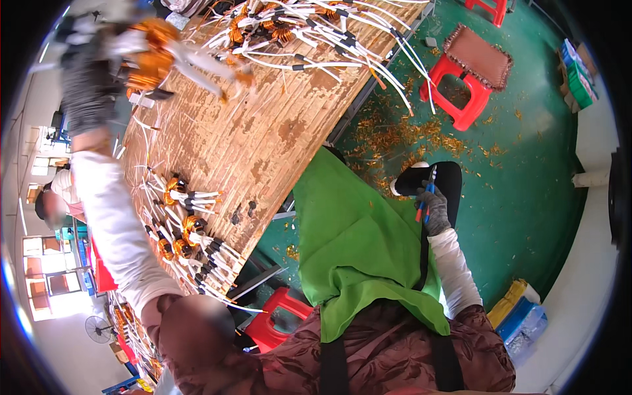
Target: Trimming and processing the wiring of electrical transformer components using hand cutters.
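Observation:
My left hand (89, 95), in a dark grey glove, reaches out over the far left end of the table and is smeared by motion. It grips a copper-wound coil (148, 69) with white sleeved leads, which is blurred as well. My right hand (434, 214), also gloved in grey, is closed around a pair of pliers (432, 179) with red and blue handles, jaws pointing away from me. It rests low beside my knee, right of the green apron (362, 230).
A worn wooden table (243, 138) carries a heap of coils with white leads (283, 29) at the far end and another group of coils (187, 230) nearer. Red stools (454, 89) stand on the green floor amid copper scraps (395, 141). Another person (62, 191) is at the left.

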